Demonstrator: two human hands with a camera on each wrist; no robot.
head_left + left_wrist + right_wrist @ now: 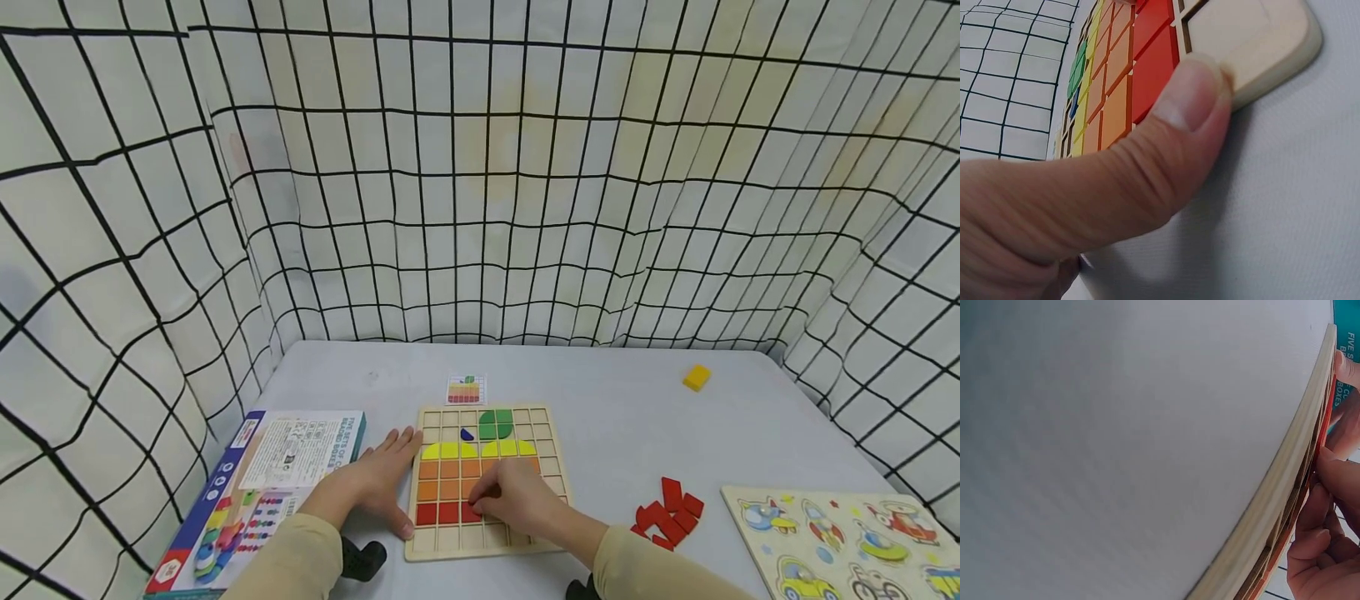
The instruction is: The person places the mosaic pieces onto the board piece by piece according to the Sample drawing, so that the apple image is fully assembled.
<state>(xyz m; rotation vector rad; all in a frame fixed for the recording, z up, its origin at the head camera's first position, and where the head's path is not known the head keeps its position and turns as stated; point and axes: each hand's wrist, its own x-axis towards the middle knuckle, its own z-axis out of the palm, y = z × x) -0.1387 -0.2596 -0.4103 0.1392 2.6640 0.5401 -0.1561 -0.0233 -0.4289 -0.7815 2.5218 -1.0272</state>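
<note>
My left hand (375, 479) lies with fingers spread at the left side of a wooden grid board (450, 550). Its thumb (1191, 94) rests by the board's near-left edge and a red square tile (1159, 72). Over the lower middle of the board, my right hand (517, 500) has its thumb and fingers brought together at a red tile (469, 512) in the red row; the fingers partly hide it. Rows of orange tiles (427, 492) and yellow pieces (450, 451) lie above, with green pieces (495, 425) and a blue piece (467, 434) higher up.
Loose red tiles (671, 512) lie right of the board. A picture card (467, 390) is behind it, and a yellow block (697, 377) far right. A box (300, 454) stands left; a picture puzzle board (832, 542) lies right. Black netting (487, 175) surrounds the table.
</note>
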